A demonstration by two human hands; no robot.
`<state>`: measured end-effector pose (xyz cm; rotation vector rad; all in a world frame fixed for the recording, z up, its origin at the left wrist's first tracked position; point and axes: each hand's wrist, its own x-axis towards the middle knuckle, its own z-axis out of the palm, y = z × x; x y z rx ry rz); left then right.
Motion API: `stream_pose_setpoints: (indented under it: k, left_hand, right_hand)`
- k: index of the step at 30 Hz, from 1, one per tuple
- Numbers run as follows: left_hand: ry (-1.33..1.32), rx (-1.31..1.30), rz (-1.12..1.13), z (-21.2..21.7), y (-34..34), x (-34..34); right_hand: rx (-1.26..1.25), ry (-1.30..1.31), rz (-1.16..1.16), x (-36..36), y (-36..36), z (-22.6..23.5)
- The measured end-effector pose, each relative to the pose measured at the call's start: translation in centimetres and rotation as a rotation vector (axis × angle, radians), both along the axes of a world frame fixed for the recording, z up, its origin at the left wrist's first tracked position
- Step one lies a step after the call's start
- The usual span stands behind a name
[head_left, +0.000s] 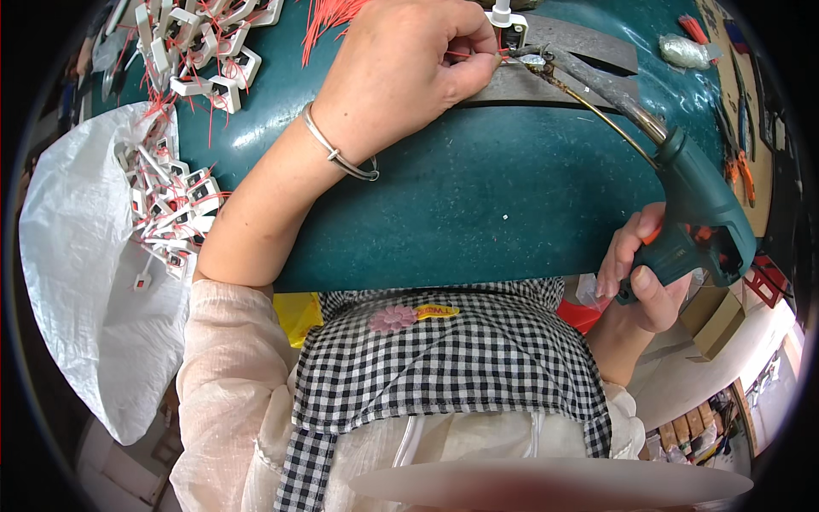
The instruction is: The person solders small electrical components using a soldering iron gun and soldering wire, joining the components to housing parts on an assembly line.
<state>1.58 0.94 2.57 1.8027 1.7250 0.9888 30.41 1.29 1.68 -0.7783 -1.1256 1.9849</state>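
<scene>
At the far middle of the table my left hand (409, 64) is closed, with thumb and forefinger pinching a thin red wire (459, 55). Right beside those fingertips stands a small white plastic part (515, 36). My right hand (644, 277), low on the right, is wrapped around the handle of a green soldering gun (704, 192). Its long metal barrel and thin brass-coloured feed tube (601, 115) slant up to the left. The tip meets the spot by the red wire and white part; whether it touches them I cannot tell.
White plastic parts with red wires (205, 51) heap at the far left, and more spill from a white bag (77, 230). Red wires (333, 19) lie at the back. Grey metal strips (589, 43) sit under the tip. Orange-handled pliers (746, 179) lie right.
</scene>
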Motion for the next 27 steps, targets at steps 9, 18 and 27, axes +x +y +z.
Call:
stream_pose_setpoints:
  k: [9,18,27]
  left_hand:
    - [-0.012,-0.001,0.004,-0.2,0.0,0.0]
    - [0.099,0.175,-0.025,-2.1,0.0,-0.6]
    - [0.079,0.197,-0.021,-2.4,0.1,-0.6]
  right_hand:
    - [0.036,-0.021,0.025,0.0,0.0,-0.1]
    - [0.012,0.047,-0.023,0.6,0.5,0.2]
    - [0.009,0.094,-0.002,0.8,0.7,-0.3]
